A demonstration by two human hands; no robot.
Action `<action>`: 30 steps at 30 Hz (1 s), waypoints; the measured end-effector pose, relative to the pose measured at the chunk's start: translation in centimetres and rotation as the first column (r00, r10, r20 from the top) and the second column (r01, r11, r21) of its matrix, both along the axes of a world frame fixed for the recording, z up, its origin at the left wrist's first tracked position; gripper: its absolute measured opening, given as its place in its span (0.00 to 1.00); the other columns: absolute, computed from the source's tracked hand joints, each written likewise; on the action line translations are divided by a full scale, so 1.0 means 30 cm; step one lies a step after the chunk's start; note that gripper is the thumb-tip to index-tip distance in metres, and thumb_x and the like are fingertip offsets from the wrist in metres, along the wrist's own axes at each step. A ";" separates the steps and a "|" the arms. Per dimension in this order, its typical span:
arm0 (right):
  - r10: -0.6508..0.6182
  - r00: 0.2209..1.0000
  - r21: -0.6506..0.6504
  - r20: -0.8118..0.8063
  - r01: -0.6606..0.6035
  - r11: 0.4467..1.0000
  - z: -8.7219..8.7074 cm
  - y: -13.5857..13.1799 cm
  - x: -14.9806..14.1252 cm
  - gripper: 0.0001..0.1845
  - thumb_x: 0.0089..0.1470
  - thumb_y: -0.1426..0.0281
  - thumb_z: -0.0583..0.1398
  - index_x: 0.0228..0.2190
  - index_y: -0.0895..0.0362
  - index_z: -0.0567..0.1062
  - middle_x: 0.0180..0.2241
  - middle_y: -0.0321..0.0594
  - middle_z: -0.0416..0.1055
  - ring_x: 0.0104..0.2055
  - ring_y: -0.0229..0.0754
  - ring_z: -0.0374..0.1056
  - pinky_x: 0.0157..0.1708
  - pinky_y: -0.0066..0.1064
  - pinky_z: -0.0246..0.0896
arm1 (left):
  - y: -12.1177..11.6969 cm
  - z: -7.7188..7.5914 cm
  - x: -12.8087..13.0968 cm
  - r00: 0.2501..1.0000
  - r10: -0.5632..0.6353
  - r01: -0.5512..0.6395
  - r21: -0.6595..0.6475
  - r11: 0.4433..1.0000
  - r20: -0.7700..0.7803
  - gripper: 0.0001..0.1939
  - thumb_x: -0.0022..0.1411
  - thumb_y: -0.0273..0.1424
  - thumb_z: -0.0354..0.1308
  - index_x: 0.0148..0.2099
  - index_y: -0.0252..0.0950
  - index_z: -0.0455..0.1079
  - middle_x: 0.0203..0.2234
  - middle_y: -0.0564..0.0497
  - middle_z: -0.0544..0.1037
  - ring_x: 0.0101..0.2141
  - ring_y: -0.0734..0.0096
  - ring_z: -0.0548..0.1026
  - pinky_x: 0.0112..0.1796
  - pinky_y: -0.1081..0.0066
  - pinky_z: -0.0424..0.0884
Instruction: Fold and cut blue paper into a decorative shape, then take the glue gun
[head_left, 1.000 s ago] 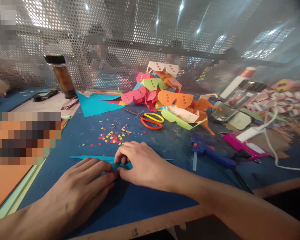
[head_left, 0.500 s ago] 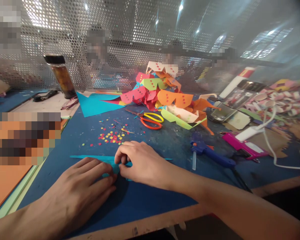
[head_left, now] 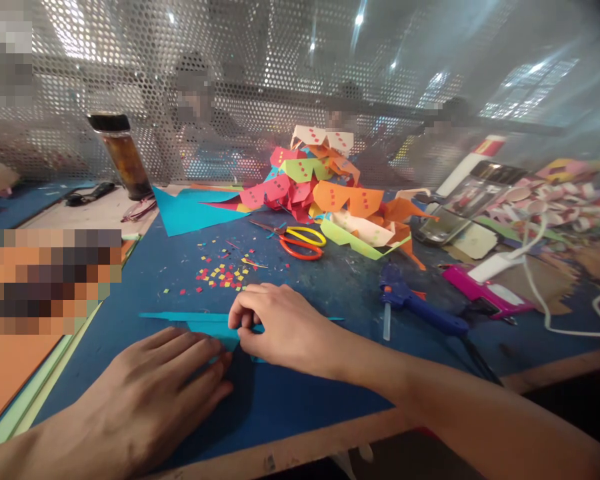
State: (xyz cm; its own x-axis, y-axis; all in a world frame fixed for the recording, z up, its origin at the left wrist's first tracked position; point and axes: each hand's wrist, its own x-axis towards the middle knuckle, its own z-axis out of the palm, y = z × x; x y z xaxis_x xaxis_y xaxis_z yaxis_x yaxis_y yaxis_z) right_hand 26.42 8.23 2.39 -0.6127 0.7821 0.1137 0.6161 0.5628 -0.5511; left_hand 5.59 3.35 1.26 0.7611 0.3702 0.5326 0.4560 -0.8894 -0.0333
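A teal paper piece point(head_left: 200, 321) lies flat on the dark blue mat point(head_left: 300, 393), with a long thin point stretching left. My left hand point(head_left: 153, 393) rests palm down on its near part, fingers stretched flat. My right hand point(head_left: 280, 327) is curled over the paper's right end, with thumb and fingertips pinching its edge. Most of the paper's middle is hidden under both hands.
Behind lie small coloured paper squares point(head_left: 223, 273), orange-and-yellow scissors point(head_left: 303, 241), a heap of folded coloured paper shapes point(head_left: 330, 193), a teal sheet point(head_left: 190, 208) and a dark jar point(head_left: 123, 157). A blue glue gun point(head_left: 420, 310), a pink tool point(head_left: 485, 297) and white cable sit right. Orange sheets lie left.
My left hand has slid a little back toward me, baring more of the teal paper. My right hand keeps its pinch in nearly the same place.
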 end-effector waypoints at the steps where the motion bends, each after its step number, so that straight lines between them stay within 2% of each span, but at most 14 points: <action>1: -0.009 1.000 -0.004 -0.003 0.009 1.000 0.000 0.000 -0.001 0.08 0.46 0.77 0.59 0.30 0.54 0.75 0.32 0.32 0.75 0.34 0.35 0.67 0.34 0.27 0.55 | -0.001 -0.003 -0.003 1.000 -0.002 0.002 0.002 1.000 -0.008 0.14 0.72 0.26 0.47 0.37 0.34 0.72 0.29 0.50 0.79 0.29 0.69 0.77 0.31 0.70 0.73; 4: -0.023 1.000 -0.007 -0.010 0.023 1.000 -0.002 0.000 -0.004 0.08 0.46 0.77 0.59 0.30 0.54 0.75 0.32 0.31 0.74 0.33 0.35 0.67 0.34 0.27 0.55 | -0.004 -0.009 -0.008 0.999 -0.010 0.010 0.011 1.000 -0.044 0.13 0.72 0.26 0.48 0.39 0.34 0.73 0.32 0.49 0.79 0.32 0.68 0.77 0.34 0.68 0.74; 7: -0.019 1.000 -0.011 -0.020 0.019 1.000 -0.004 0.002 -0.004 0.08 0.46 0.77 0.59 0.30 0.54 0.75 0.32 0.30 0.74 0.33 0.34 0.66 0.34 0.27 0.55 | -0.003 -0.002 -0.003 0.999 -0.010 0.011 0.015 1.000 -0.043 0.13 0.73 0.26 0.47 0.40 0.34 0.73 0.32 0.49 0.80 0.32 0.67 0.78 0.33 0.68 0.74; 10: -0.018 1.000 -0.047 -0.013 0.017 0.999 -0.001 0.001 -0.001 0.05 0.47 0.74 0.63 0.30 0.54 0.75 0.33 0.30 0.73 0.35 0.35 0.66 0.35 0.28 0.55 | -0.002 0.011 0.007 1.000 -0.004 0.005 0.025 1.000 -0.029 0.16 0.73 0.26 0.45 0.38 0.35 0.73 0.30 0.50 0.80 0.30 0.66 0.78 0.30 0.68 0.74; 14: -0.017 1.000 -0.037 0.017 0.018 0.999 0.001 -0.006 0.000 0.10 0.46 0.69 0.67 0.33 0.53 0.73 0.34 0.30 0.72 0.38 0.37 0.65 0.39 0.31 0.54 | 0.000 0.013 0.014 1.000 0.011 -0.011 0.017 1.000 -0.017 0.16 0.73 0.26 0.45 0.37 0.35 0.72 0.28 0.52 0.79 0.27 0.67 0.77 0.29 0.68 0.74; 23: -0.022 1.000 -0.024 0.008 0.022 0.999 -0.003 -0.007 -0.008 0.08 0.46 0.70 0.65 0.32 0.53 0.73 0.31 0.30 0.72 0.36 0.38 0.65 0.37 0.30 0.53 | -0.010 0.015 0.005 1.000 -0.028 0.028 0.047 0.998 -0.012 0.14 0.73 0.25 0.45 0.38 0.34 0.72 0.32 0.49 0.81 0.30 0.65 0.80 0.31 0.66 0.76; 30: -0.037 0.999 -0.079 0.040 0.040 0.996 0.023 -0.004 -0.012 0.07 0.46 0.71 0.65 0.31 0.54 0.74 0.32 0.32 0.73 0.36 0.37 0.67 0.37 0.31 0.55 | -0.008 0.024 0.012 1.000 -0.011 0.012 0.067 0.998 -0.015 0.15 0.73 0.25 0.44 0.38 0.34 0.71 0.29 0.50 0.81 0.29 0.66 0.80 0.29 0.68 0.77</action>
